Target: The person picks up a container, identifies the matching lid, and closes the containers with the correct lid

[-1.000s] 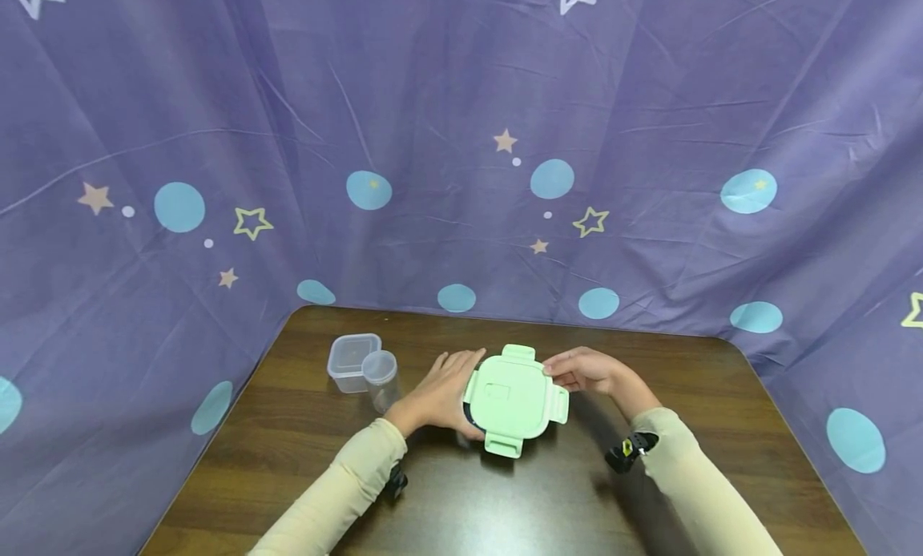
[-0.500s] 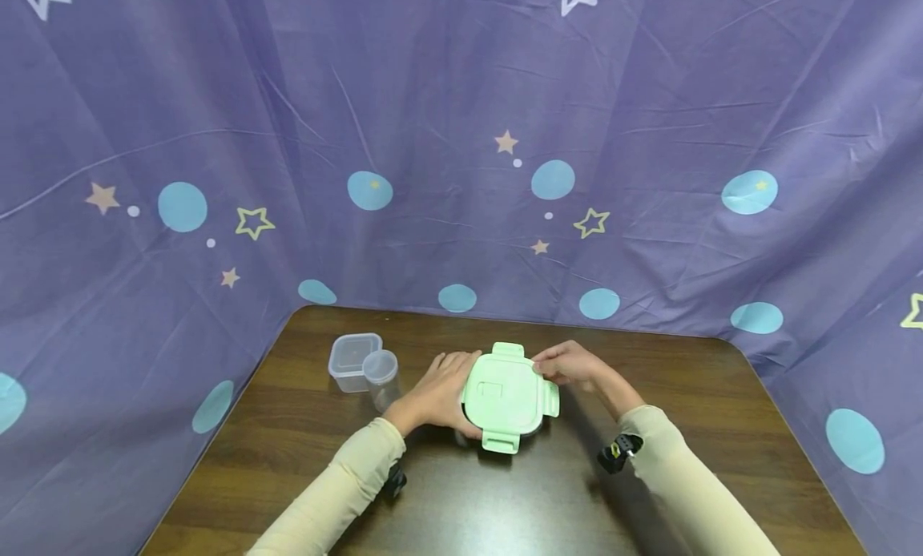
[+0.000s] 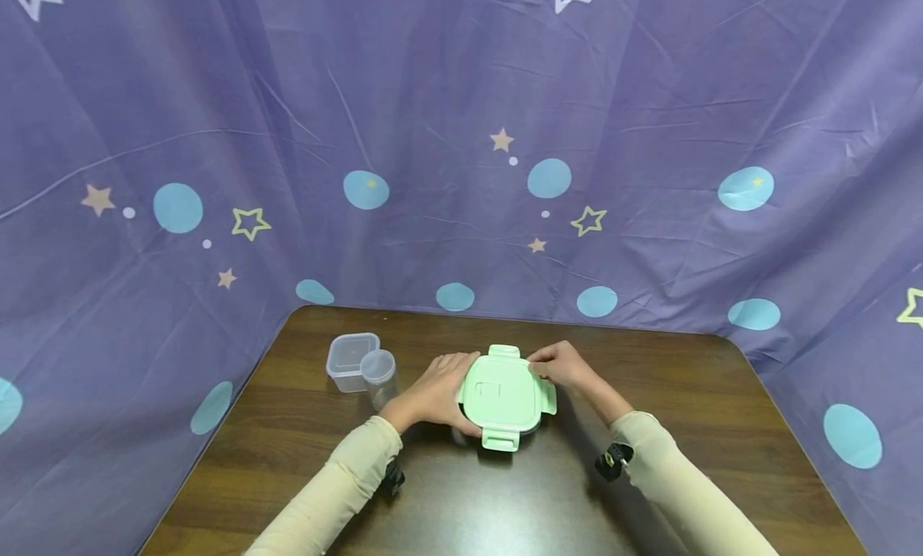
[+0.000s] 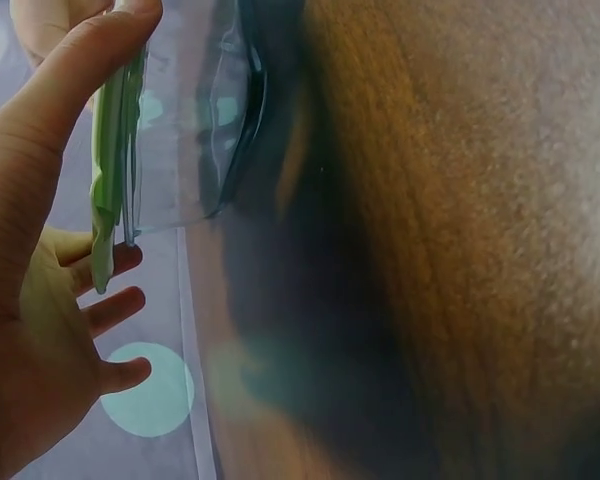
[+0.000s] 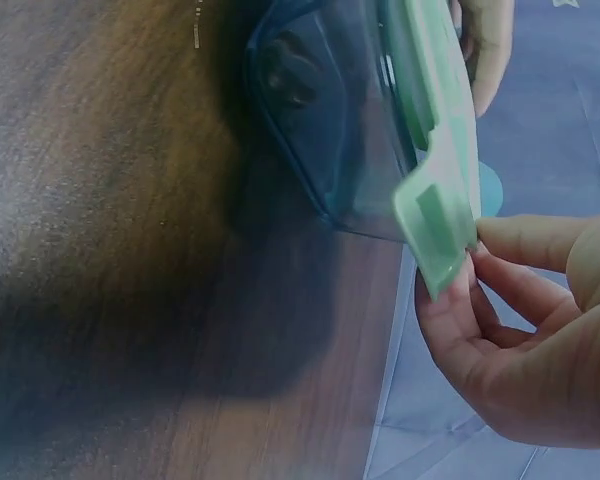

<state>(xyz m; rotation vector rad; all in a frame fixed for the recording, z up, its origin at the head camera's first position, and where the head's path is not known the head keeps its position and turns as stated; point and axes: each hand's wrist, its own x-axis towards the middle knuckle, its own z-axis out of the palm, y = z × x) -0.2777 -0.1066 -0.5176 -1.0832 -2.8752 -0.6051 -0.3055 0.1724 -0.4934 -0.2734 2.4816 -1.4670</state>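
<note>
A square glass food container (image 5: 325,120) stands over the table with a light green lid (image 3: 502,392) on top. Flaps stick out from the lid's sides, and one loose flap (image 5: 435,235) angles outward in the right wrist view. My left hand (image 3: 435,392) spans the container's left side, thumb at the near edge, fingers at the far edge. At the far right corner, my right hand (image 3: 565,365) pinches the lid's edge between thumb and fingers. The left wrist view shows the lid edge-on above the clear glass wall (image 4: 180,150).
Left of my left hand stand a translucent square tub (image 3: 349,357) and a clear round jar (image 3: 380,373), close together. The brown wooden table (image 3: 685,436) ends at a purple patterned curtain (image 3: 461,219) behind and at the sides.
The lid has shifted slightly left and now lies squarer over the container. My right hand has moved left with it, while the left hand has stayed nearly in place.
</note>
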